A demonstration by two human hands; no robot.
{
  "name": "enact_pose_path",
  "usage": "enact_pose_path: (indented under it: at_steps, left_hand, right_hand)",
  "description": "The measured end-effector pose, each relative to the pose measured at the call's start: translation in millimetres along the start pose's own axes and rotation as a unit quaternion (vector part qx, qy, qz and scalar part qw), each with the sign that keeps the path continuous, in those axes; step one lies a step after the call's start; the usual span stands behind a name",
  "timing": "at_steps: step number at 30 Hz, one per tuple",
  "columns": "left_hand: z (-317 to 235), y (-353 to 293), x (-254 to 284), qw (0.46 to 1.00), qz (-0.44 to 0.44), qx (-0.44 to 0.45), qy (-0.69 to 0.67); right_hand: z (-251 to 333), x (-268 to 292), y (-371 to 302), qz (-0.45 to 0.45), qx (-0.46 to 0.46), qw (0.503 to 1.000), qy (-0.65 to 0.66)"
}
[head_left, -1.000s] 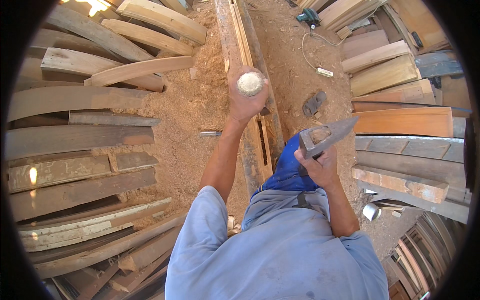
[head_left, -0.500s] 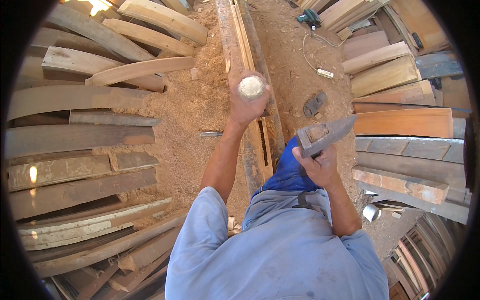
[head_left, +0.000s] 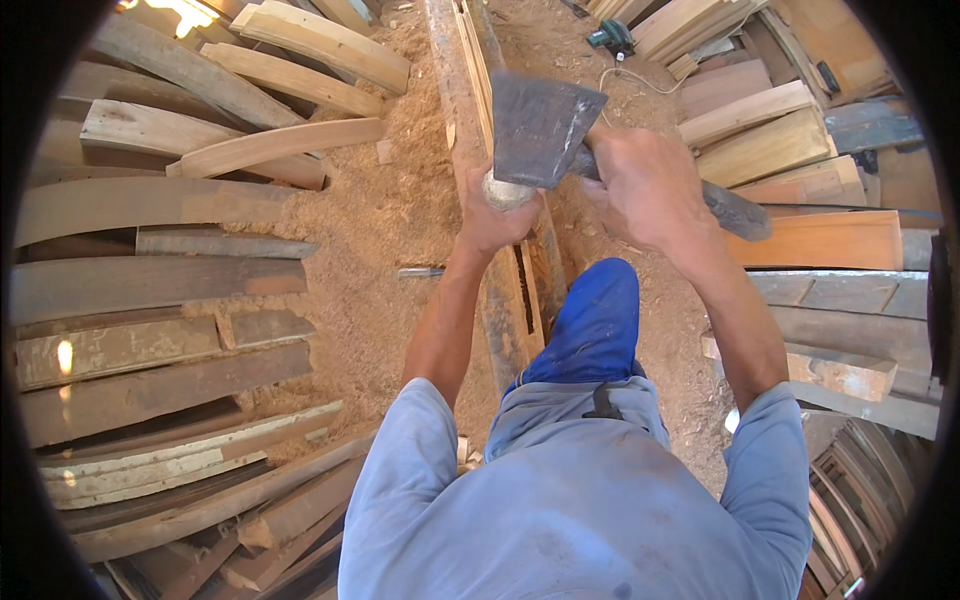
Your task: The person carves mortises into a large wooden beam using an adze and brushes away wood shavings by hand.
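My left hand [head_left: 494, 222] is wrapped round the upright handle of a chisel [head_left: 507, 194], whose pale, round, battered top shows above the fist. The blade is hidden below. Beneath it runs a long wooden beam [head_left: 497, 322] with a narrow dark slot cut along it. My right hand [head_left: 652, 185] grips the handle of a dark wooden mallet [head_left: 545, 130]. The mallet head is over the chisel top and partly covers it; whether they touch, I cannot tell. A slim metal tool [head_left: 420, 271] lies in the sawdust left of the beam.
Stacked planks [head_left: 160, 275] line the left side, and more boards [head_left: 820, 240] line the right. Sawdust [head_left: 370, 230] covers the floor. A green power tool [head_left: 611, 38] with a pale cord lies at the far right. My blue-trousered knee [head_left: 600, 300] is right of the beam.
My right hand has swung the mallet forward and left, from beside my right thigh to over the chisel. My left hand stays in place on the chisel.
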State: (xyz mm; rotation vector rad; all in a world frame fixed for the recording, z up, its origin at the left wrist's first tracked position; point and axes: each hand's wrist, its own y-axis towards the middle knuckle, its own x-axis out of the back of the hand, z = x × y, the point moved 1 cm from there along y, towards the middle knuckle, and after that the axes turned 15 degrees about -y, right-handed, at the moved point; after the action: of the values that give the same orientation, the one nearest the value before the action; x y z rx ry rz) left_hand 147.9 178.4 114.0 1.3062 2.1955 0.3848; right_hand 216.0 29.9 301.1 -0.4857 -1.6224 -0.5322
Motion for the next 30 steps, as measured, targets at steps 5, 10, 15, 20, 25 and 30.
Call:
enact_pose_path:
  at_steps: [5, 10, 15, 20, 25, 30]
  left_hand:
    - [12.6, -11.8, 11.2, 0.999, -0.031, 0.042, -0.006]
    - [2.5, -16.0, 0.9, 0.999, 0.013, -0.04, 0.014]
    - [-24.5, -16.0, 0.1, 0.997, -0.016, 0.058, -0.037]
    - [-15.6, -15.3, 4.3, 0.996, -0.082, 0.02, -0.004]
    - [-21.4, -14.7, 5.2, 0.998, -0.039, 0.045, -0.02]
    - [-30.9, -5.9, -1.5, 1.0, -0.022, -0.013, -0.012]
  right_hand:
    - [9.1, 13.8, 2.6, -0.063, -0.003, 0.998, 0.019]
    - [-2.1, -4.1, -1.2, -0.004, 0.035, 0.999, -0.033]
    - [3.3, 16.9, -5.7, -0.059, 0.024, 0.996, 0.058]
    - [2.6, 23.4, -8.6, -0.117, 0.034, 0.982, 0.144]
    - [3.3, 27.0, -14.2, -0.109, 0.027, 0.981, 0.157]
    - [5.0, 29.1, -16.7, -0.103, 0.027, 0.98, 0.17]
